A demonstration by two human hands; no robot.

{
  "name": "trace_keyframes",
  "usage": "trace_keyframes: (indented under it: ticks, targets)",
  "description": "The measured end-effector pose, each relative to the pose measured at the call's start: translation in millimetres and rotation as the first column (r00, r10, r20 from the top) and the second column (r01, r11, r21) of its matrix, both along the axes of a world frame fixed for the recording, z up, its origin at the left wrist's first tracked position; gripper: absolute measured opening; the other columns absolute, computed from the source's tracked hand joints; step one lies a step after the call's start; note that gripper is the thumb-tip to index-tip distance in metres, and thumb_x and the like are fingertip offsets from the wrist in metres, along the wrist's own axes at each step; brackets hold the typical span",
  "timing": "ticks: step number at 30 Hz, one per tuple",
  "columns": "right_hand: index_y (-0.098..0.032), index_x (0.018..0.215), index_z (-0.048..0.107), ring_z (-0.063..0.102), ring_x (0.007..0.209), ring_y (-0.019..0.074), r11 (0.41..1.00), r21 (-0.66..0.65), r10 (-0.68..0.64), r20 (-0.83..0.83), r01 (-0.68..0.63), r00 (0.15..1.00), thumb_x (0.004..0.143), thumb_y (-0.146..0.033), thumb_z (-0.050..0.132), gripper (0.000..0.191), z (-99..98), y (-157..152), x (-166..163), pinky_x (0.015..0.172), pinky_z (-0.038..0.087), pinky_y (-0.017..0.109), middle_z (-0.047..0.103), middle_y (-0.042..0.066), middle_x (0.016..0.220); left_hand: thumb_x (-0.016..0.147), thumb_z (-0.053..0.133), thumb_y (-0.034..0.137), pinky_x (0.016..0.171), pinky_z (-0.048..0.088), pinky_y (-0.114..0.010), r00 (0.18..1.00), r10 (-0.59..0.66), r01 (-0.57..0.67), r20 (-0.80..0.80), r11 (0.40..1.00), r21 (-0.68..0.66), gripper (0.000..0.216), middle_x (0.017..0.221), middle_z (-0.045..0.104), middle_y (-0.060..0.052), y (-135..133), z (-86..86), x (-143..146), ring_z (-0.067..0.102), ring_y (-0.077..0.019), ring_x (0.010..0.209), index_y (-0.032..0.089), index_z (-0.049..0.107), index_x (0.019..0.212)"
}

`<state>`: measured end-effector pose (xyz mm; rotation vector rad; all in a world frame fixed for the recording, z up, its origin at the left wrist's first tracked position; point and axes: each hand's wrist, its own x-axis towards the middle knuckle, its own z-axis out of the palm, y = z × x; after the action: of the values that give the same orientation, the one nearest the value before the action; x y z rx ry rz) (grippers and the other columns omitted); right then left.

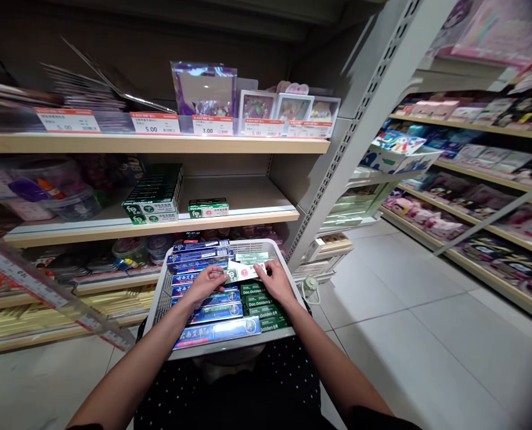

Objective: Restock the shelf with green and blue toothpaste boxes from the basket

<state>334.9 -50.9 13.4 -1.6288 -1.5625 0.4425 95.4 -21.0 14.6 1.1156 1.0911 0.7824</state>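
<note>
My left hand (206, 284) and my right hand (276, 282) pinch the two ends of a white and green toothpaste box (246, 272). It is held a little above a light grey plastic basket (274, 249) that rests at my lap. Blue toothpaste boxes (216, 332) fill the left side of the basket. Dark green toothpaste boxes (255, 300) lie along its right side, partly hidden by my hands. On the middle shelf (257, 194) ahead, a stack of green toothpaste boxes (153, 194) stands left of a single green box (209, 208).
Above, price tags (212, 126) line a shelf holding framed items (292, 108). Plastic tubs (60, 185) sit at the left of the middle shelf. A slotted metal upright (359, 125) rises on the right, beside tiled floor (395, 310). A tilted label strip (28, 278) juts out at the left.
</note>
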Motion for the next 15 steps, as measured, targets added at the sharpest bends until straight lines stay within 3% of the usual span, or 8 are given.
trace_keyframes:
  ticks: [6, 15]
  targets:
    - [-0.020, 0.083, 0.061, 0.058, 0.081, 0.0228, 0.999, -0.010, 0.033, -0.072, -0.034, 0.997, 0.084, -0.058, 0.053, 0.038, -2.5, 0.5, 2.3, 0.072, 0.047, 0.033, 0.062, 0.005, 0.086, 0.064, 0.077, 0.052, 0.061, 0.053, -0.026, 1.000, -0.007, 0.007, -0.015, 1.000, 0.004, 0.050, 0.081, 0.061, -0.001, 1.6, 2.6, -3.3, 0.061, -0.0124, 0.066, 0.018, 0.057, 0.096]
    - [-0.021, 0.078, 0.057, 0.058, 0.075, 0.0218, 1.000, 0.000, 0.002, -0.069, -0.002, 0.998, 0.083, -0.058, 0.054, 0.038, -2.8, 2.3, 0.8, 0.067, 0.046, 0.032, 0.062, 0.004, 0.081, 0.064, 0.077, 0.052, 0.062, 0.054, -0.028, 1.000, 0.006, -0.006, -0.021, 1.000, 0.011, 0.048, 0.079, 0.060, 0.000, 2.3, 3.9, -4.2, 0.061, -0.0125, 0.067, 0.019, 0.058, 0.093]
